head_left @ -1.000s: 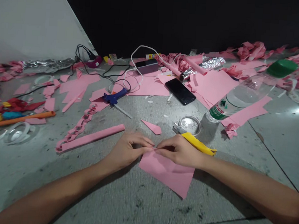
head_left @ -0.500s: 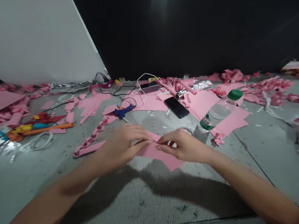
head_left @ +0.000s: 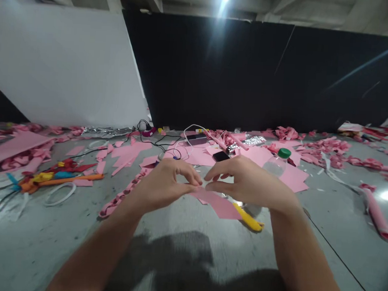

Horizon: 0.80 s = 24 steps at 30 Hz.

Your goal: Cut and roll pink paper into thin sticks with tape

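My left hand pinches the near-left corner of a flat piece of pink paper between thumb and fingertips. The paper is raised a little above the grey table and slants down to the right. My right hand is bent over the paper's upper edge, its thumb and forefinger slightly apart close to the left fingertips. Part of the paper is hidden beneath it. A long, limp yellow piece lies by the paper's right end. A pink paper chain rests beside my left forearm.
Behind the right hand stand a green-capped bottle and a black phone. Pink sheets, cables and crumpled pink paper spread along the dark panel. A pink tube and coloured limp pieces lie at the sides.
The view has tilted up, showing the ceiling. Both hands have lifted with the pink paper, and the right finger and thumb have parted. The yellow piece now shows beside the paper.
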Each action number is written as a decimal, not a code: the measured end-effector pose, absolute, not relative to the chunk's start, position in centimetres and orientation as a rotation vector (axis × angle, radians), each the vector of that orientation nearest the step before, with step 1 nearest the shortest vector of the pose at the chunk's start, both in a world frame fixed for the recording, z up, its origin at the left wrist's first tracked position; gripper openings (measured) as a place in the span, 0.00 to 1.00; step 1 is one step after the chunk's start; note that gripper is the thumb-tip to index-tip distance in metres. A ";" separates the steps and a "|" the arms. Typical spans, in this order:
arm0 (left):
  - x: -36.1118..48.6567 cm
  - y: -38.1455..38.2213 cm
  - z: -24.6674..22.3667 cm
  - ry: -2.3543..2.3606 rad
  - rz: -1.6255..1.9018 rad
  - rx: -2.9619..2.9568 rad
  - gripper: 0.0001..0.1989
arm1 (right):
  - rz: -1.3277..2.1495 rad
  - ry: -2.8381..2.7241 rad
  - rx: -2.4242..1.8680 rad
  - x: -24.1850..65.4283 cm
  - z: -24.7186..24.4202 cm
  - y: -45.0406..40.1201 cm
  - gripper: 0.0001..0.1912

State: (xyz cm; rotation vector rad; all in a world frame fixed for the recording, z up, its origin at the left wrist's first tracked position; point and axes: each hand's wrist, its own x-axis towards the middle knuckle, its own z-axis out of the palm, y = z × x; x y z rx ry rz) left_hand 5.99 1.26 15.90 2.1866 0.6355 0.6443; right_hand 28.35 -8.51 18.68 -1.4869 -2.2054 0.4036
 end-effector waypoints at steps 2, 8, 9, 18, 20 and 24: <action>6.1 1.5 15.3 0.650 0.666 2.209 0.10 | 0.305 -2.192 -1.492 28.5 18.2 -8.4 0.07; 6.7 2.1 14.2 0.692 0.669 2.219 0.11 | 0.197 -2.310 -1.477 28.1 16.9 -7.5 0.07; 6.9 2.1 14.1 0.683 0.669 2.218 0.11 | 0.190 -2.335 -1.469 27.9 16.7 -7.4 0.07; 7.6 2.8 13.0 0.719 0.569 2.201 0.09 | 0.015 -2.528 -1.503 26.7 15.3 -6.6 0.14; 7.2 2.9 13.2 0.732 0.518 2.232 0.08 | -0.001 -2.530 -1.507 26.7 15.4 -6.5 0.16; 6.2 2.7 13.8 0.627 0.461 2.416 0.11 | -0.005 -2.526 -1.500 26.9 15.6 -6.4 0.18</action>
